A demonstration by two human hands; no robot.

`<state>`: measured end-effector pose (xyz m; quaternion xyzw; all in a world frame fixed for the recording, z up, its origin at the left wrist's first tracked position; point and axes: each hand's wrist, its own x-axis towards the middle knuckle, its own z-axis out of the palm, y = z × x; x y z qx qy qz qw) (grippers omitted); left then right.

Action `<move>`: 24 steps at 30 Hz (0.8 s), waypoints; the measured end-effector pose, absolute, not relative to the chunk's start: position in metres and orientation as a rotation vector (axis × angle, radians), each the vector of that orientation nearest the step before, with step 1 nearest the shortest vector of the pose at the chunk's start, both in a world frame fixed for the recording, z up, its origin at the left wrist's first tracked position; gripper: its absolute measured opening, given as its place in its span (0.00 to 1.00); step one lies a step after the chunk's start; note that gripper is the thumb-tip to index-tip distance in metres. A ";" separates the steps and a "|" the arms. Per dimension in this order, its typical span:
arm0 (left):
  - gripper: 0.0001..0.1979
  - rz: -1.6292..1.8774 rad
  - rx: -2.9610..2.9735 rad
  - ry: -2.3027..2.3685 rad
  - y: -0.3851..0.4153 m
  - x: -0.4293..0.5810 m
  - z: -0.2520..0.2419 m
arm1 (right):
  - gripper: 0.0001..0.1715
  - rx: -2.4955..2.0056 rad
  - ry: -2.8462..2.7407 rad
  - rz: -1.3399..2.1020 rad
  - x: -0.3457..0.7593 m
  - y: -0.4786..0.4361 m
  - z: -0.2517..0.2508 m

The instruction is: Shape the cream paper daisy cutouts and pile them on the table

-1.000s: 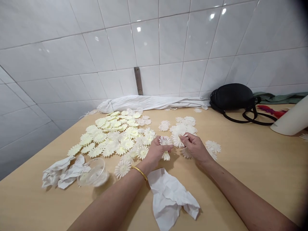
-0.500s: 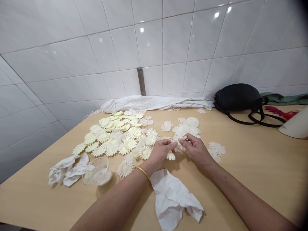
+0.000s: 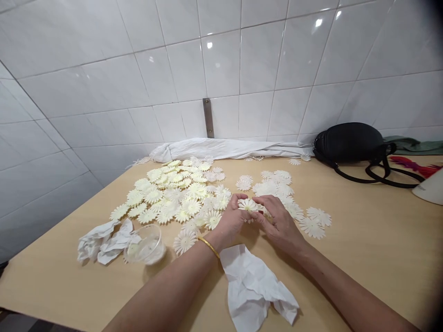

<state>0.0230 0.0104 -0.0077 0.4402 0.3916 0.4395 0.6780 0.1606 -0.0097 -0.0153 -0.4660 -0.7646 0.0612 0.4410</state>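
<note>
Between my two hands, a little above the table, is a white daisy-shaped flower piece (image 3: 248, 205) with its face turned up. My left hand (image 3: 232, 219), with a gold bangle on the wrist, pinches its left side between thumb and fingers. From the right, the fingers and thumb of my right hand (image 3: 277, 221) close on its edge. Just behind my hands lie loose white flower pieces (image 3: 272, 186). A wide heap of pale yellow and white flower pieces (image 3: 173, 193) spreads out to the left. Below my wrists rests a crumpled white paper (image 3: 254, 290).
A clear plastic cup (image 3: 147, 244) stands at the left beside crumpled paper (image 3: 100, 240). White cloth (image 3: 224, 148) lies along the tiled wall. At the back right are a black bag (image 3: 349, 143) with its strap, something red (image 3: 429, 170) and a white object (image 3: 431, 189).
My hands have come closer together, and the right fingers now grip the flower piece's edge. The flower has turned face up and risen. The view has shifted slightly left.
</note>
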 end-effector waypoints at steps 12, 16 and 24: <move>0.17 1.009 0.861 0.762 0.016 0.026 -0.012 | 0.08 -1.281 -1.681 0.465 0.163 -0.012 -0.014; 0.15 1.066 1.032 0.860 0.017 0.025 -0.012 | 0.10 -1.282 -1.644 0.496 0.163 -0.012 -0.015; 0.18 1.061 1.106 0.828 0.018 0.027 -0.012 | 0.16 -1.079 -1.794 0.390 0.168 -0.008 -0.016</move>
